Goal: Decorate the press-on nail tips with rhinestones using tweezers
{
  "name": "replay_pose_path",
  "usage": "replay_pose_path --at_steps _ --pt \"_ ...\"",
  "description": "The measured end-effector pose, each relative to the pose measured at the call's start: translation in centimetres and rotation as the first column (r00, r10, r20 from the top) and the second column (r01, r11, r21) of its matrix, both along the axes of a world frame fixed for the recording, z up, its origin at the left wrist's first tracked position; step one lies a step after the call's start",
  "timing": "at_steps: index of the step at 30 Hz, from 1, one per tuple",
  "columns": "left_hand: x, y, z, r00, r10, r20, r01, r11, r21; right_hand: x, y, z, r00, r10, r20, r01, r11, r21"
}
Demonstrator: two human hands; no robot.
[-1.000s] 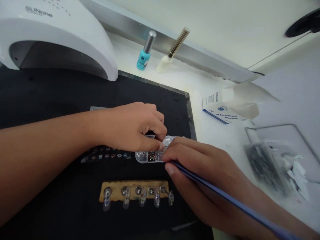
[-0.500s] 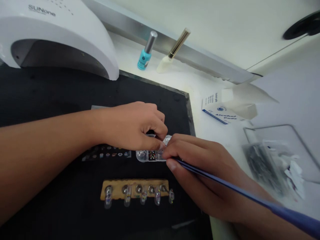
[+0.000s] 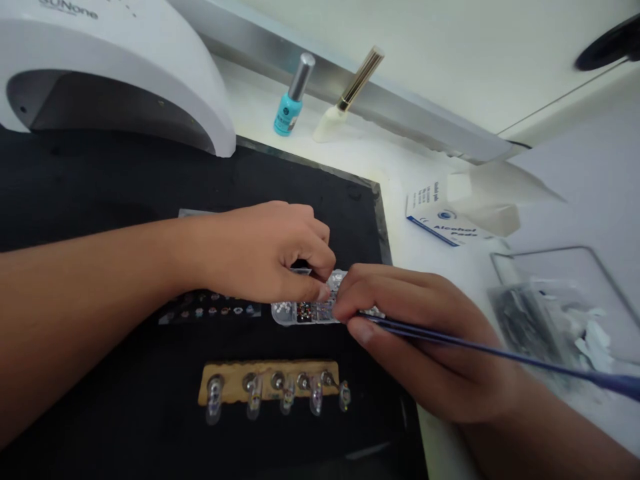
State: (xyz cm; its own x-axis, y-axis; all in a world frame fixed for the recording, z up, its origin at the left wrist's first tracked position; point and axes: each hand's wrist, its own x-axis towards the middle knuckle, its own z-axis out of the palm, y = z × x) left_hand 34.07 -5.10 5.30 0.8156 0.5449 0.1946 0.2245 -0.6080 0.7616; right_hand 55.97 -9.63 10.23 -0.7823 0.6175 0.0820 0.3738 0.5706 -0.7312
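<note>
A clear compartment case (image 3: 283, 313) of rhinestones lies on the black mat, partly hidden under both hands. My left hand (image 3: 280, 252) reaches over it, thumb and forefinger closed together at the case; the exact grip point is hidden. My right hand (image 3: 425, 337) holds slim blue tweezers (image 3: 480, 343) between thumb and fingers, right beside the left fingertips. The tweezers' tips are hidden by the fingers. Closer to me, decorated clear nail tips (image 3: 287, 395) are fixed along a wooden strip (image 3: 230, 373) with round metal studs. A sheet of small stickers (image 3: 210, 311) lies partly under my left wrist.
A white nail lamp (image 3: 200, 87) stands at the back left. Behind the black mat (image 3: 125, 180) are a turquoise polish bottle (image 3: 287, 115) and a pale bottle with a gold cap (image 3: 331, 123). To the right sit an alcohol pads box (image 3: 440, 217) and a blurred clear container (image 3: 530, 320).
My right hand has shifted slightly right, and the tweezers' back end has swung upward in view. More of the case shows. My left hand stays in place.
</note>
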Motion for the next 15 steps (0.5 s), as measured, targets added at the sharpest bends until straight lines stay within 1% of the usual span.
replay_pose_path --at_steps 3,8,12,15 --pt "-0.2 0.0 0.2 1.0 -0.018 -0.018 0.018 1.0 -0.018 0.7 0.0 -0.9 0.995 -0.041 -0.087 0.038 0.999 -0.039" --pt "-0.3 -0.1 0.4 1.0 -0.022 -0.022 0.022 0.999 -0.034 1.3 0.1 -1.7 0.984 -0.039 -0.175 0.026 0.997 -0.074" --pt "-0.3 -0.2 0.1 0.999 -0.036 -0.012 0.036 0.999 -0.027 1.0 0.3 -1.6 0.987 -0.047 -0.155 0.038 0.998 -0.059" --pt "-0.2 -0.4 -0.2 0.999 -0.001 0.045 0.0 1.0 0.008 0.8 0.3 -1.4 0.991 -0.034 -0.131 0.028 0.998 -0.052"
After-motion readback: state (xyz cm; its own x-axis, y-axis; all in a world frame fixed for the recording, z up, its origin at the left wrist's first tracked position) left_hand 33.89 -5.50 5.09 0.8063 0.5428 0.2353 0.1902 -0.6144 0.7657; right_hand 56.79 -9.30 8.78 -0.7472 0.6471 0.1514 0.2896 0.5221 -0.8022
